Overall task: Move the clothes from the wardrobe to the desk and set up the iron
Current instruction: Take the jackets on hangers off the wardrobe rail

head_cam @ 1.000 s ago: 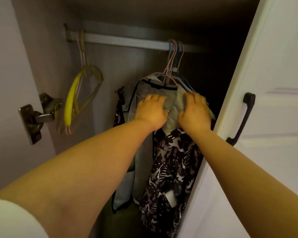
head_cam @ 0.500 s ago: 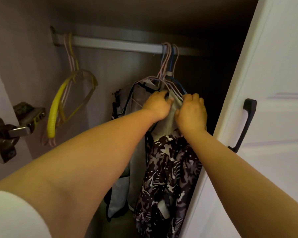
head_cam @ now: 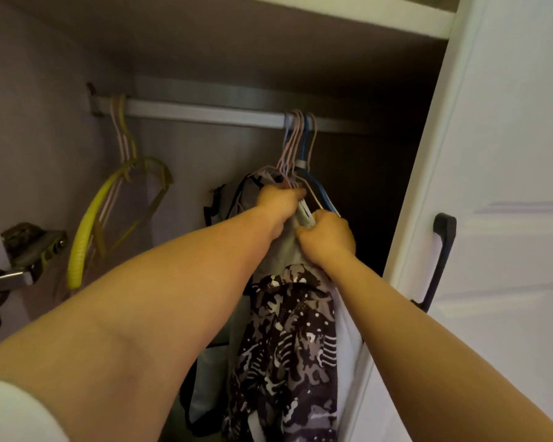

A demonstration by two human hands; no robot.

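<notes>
You are reaching into the open wardrobe with both hands, gathering the bunch of hanging clothes (head_cam: 288,339) just below the hanger hooks (head_cam: 296,138) that sit on the rail (head_cam: 205,111). Your left hand (head_cam: 280,204) is curling tight around the grey fabric and the wire necks of the hangers; your right hand (head_cam: 328,236) is gripping the same bundle just beside and slightly below it, fingers folded over the cloth. A second ago both hands were lying flat and spread on the front of the garments; now they are closing into fists and drawing together, squeezing several hangers into one handful. Judging by that, you are getting ready to lift the whole lot off the rail in a single go, not piece by piece. The clothes are hanging inside the wardrobe, hooks on the rail, with the patterned dark garment (head_cam: 291,362) trailing down at the front. Further left, a yellow hanger (head_cam: 87,231) and its pale neighbours are dangling bare. The white door (head_cam: 508,218) with its black handle (head_cam: 441,260) is standing open at your right. Neither counter nor iron is showing, so the job is only beginning.
</notes>
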